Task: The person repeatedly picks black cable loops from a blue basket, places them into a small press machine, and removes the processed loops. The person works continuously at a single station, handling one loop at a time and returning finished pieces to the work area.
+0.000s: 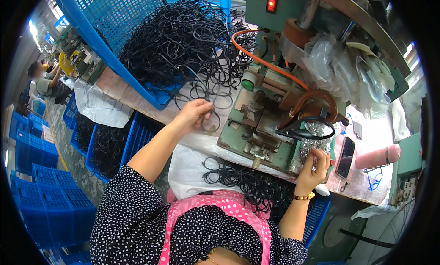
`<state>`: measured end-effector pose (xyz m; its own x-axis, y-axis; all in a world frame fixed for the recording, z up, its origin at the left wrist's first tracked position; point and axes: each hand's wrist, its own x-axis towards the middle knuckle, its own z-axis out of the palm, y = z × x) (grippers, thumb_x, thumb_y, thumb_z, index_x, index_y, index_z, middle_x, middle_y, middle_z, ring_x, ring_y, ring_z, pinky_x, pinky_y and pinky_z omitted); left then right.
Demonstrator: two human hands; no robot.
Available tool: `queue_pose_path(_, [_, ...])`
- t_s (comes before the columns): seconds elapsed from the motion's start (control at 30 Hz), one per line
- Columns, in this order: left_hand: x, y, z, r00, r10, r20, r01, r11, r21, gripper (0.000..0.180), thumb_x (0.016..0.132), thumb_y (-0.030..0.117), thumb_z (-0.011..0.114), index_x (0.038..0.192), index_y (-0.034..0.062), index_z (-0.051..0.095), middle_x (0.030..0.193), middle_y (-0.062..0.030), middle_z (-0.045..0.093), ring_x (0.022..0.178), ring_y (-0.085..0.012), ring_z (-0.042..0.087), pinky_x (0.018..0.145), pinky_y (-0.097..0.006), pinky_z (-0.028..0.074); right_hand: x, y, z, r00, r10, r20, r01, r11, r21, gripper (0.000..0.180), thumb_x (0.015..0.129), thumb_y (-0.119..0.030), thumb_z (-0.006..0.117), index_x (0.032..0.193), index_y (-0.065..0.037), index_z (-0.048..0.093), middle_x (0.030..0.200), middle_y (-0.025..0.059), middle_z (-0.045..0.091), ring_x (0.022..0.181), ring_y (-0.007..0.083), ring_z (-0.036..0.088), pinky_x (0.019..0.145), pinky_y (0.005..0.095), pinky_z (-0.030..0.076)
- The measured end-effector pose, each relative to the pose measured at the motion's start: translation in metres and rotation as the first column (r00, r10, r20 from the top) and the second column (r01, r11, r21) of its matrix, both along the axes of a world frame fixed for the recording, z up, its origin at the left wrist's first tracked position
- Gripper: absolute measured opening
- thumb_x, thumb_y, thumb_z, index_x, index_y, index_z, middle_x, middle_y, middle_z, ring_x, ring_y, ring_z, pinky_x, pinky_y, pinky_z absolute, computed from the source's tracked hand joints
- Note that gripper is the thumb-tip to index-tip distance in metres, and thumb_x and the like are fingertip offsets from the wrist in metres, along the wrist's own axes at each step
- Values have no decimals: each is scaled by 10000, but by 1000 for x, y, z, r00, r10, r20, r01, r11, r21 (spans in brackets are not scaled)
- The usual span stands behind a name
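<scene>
My left hand [195,114] pinches a thin black loop [211,121] between thumb and fingers, at the table in front of the big pile of black loops [176,38]. That pile spills out of a blue plastic basket [98,49] onto the table. My right hand [314,169] is at the near edge of a heap of small shiny metal pieces [311,146], its fingers curled together; whatever is between them is too small to make out. Between my hands stands a green bench machine [236,135] with a worn metal work area. More black loops [238,180] lie across my lap.
Plastic bags [330,58] hang from the machine's upper part, and an orange hose [270,61] curves across it. On the right of the table are a phone [346,157] and a pink bottle [378,157]. Blue crates [50,191] stand at left; a person [46,84] sits farther off.
</scene>
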<state>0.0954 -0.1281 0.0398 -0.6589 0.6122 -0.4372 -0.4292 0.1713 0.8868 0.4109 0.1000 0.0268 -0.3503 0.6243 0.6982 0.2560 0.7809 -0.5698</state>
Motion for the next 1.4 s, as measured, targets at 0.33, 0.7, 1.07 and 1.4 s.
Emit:
queue_pose_path(0.33, [41,-5,63,982,110,-156,-55,945,323,231,1019,347,555,989,119,584,685,18,552,509,-48,424,462,-191,324,-2,-1,10,997,34,-62,-42,991,-126,91,868,50,623,928,-8,658,947,78,662,952,243,611,1048,425,388])
queue_pose_path(0.7, [95,41,137,779,307,-546,139,765,629,235,1024,203,561,1142,2,592,1015,-77,676,812,-105,636,635,-218,500,-58,-47,79,806,307,-505,-553,695,-460,274,856,69,640,1118,20,578,1077,62,598,952,137,591,933,291,438])
queue_pose_path(1.07, [112,40,131,690,253,-678,266,782,563,166,1007,96,550,1117,-21,589,935,-77,689,775,-107,631,673,-223,499,-79,-57,85,699,364,-616,-693,557,-457,479,863,73,640,1294,39,434,1004,78,638,964,126,597,887,253,460])
queue_pose_path(1.4, [127,69,114,419,35,-907,461,853,246,124,922,76,643,1005,-15,657,773,-98,641,644,-187,629,598,-286,477,-27,-28,71,805,199,-559,-520,689,-504,320,915,54,607,1228,26,546,1091,100,648,1043,152,608,957,279,449])
